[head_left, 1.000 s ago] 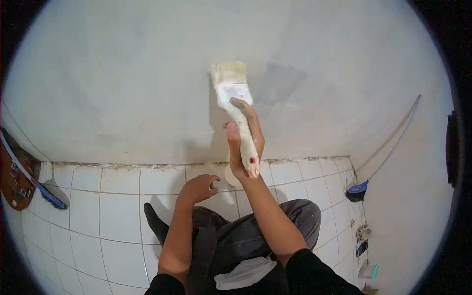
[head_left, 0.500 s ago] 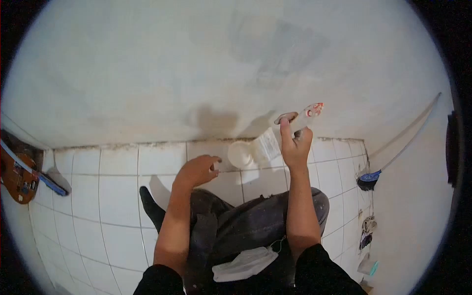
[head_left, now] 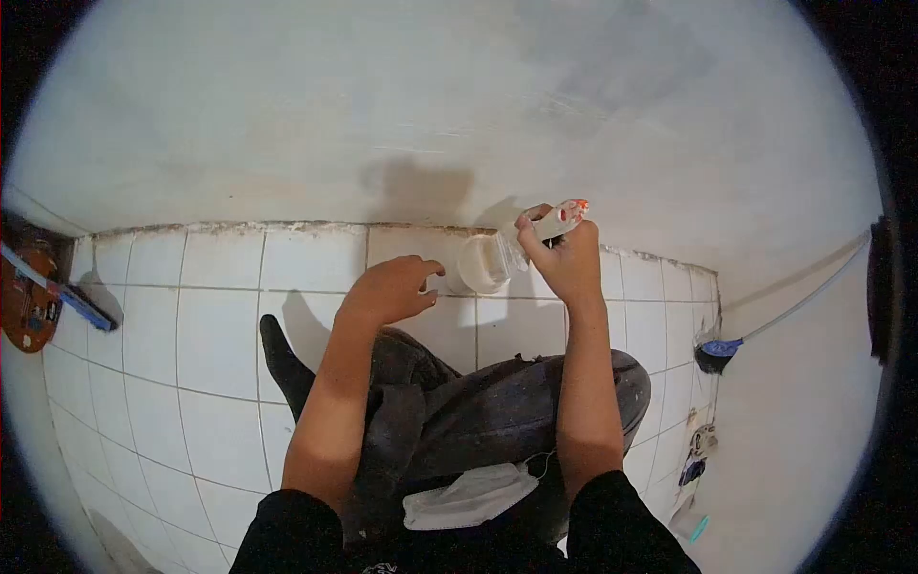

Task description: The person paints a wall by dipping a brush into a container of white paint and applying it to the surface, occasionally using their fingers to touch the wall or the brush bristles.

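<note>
My right hand point(head_left: 572, 263) grips a wide paintbrush point(head_left: 557, 222) by its pale handle, which has a red-marked end pointing up and right. The brush head slants down to the left, over the rim of a round whitish tub point(head_left: 481, 271). This tub stands on the tiled floor close to the wall, with pale contents inside. Left of the tub is my left hand point(head_left: 387, 290), its fingers curved and apart with nothing between them.
A stained pale wall point(head_left: 287, 124) rises right behind the tub. A white face mask point(head_left: 470, 497) lies on my lap. A blue brush with a long handle point(head_left: 719, 352) leans at the right, another blue brush point(head_left: 91, 308) at the left beside a brown guitar-shaped object point(head_left: 29, 306).
My right hand has brought the paintbrush left, its head now at the tub's mouth. My left hand stays beside the tub. The view has tilted downward little, with the wall line higher in frame.
</note>
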Demonstrator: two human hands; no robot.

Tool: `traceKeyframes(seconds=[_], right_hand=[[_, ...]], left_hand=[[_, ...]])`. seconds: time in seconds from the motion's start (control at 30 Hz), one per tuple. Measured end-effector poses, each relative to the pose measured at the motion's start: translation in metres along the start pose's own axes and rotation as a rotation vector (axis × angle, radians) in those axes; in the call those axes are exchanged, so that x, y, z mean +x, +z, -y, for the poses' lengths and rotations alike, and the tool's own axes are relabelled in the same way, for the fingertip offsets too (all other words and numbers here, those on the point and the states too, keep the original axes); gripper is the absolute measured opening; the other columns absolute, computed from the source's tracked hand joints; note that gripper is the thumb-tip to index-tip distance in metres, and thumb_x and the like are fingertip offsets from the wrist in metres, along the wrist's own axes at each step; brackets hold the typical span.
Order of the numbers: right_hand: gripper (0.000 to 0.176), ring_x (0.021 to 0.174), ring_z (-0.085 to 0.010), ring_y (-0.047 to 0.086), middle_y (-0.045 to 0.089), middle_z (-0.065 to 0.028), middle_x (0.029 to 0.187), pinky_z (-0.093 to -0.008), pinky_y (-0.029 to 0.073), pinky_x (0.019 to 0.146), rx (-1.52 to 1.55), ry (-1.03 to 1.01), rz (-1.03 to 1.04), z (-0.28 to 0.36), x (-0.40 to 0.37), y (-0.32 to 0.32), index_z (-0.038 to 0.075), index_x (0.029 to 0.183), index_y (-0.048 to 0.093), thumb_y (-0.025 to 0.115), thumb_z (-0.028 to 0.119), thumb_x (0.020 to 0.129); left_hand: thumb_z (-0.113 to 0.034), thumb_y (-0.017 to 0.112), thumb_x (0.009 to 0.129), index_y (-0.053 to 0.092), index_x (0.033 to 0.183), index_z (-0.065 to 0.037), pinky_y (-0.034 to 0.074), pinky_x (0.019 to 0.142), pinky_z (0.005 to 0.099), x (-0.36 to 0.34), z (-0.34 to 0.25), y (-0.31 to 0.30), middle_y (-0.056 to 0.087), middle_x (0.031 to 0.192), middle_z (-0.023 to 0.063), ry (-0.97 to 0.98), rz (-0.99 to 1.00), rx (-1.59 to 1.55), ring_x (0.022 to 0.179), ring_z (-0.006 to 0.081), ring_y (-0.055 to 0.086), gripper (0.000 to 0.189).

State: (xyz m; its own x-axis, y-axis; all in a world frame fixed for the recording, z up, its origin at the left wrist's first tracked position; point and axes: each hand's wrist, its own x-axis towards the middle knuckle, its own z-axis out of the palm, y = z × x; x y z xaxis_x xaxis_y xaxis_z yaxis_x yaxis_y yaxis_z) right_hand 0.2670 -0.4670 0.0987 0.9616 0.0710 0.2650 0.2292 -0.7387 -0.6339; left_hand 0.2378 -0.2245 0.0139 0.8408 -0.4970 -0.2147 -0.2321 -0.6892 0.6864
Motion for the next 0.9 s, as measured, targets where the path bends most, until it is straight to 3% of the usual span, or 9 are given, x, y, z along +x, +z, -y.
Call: traceKeyframes(seconds=[0.33, 0.9], right_hand=[[0.021, 0.061, -0.0227, 0.07, 0.07, -0.0118, 0.066, -0.0345, 0.052, 0.057, -0.119, 0.023, 0.037, 0.009, -0.001, -0.002, 0.004, 0.084, 0.076, 0.073, 0.024, 0.08], [0.022, 0.061, -0.0205, 0.071, 0.071, -0.0102, 0.066, -0.0324, 0.054, 0.061, -0.083, 0.043, 0.052, -0.005, -0.002, 0.007, 0.004, 0.087, 0.078, 0.073, 0.025, 0.082]], left_hand=[[-0.027, 0.066, 0.091, 0.062, 0.125, -0.012, 0.051, 0.087, 0.0438, -0.002, 0.005, 0.002, 0.068, 0.101, 0.0111, 0.019, -0.037, 0.051, 0.098, 0.0293, 0.064, 0.038], [-0.024, 0.066, 0.088, 0.061, 0.127, -0.012, 0.052, 0.09, 0.0451, -0.004, 0.006, 0.0, 0.066, 0.105, 0.0127, 0.02, -0.036, 0.054, 0.102, 0.0302, 0.064, 0.041]])
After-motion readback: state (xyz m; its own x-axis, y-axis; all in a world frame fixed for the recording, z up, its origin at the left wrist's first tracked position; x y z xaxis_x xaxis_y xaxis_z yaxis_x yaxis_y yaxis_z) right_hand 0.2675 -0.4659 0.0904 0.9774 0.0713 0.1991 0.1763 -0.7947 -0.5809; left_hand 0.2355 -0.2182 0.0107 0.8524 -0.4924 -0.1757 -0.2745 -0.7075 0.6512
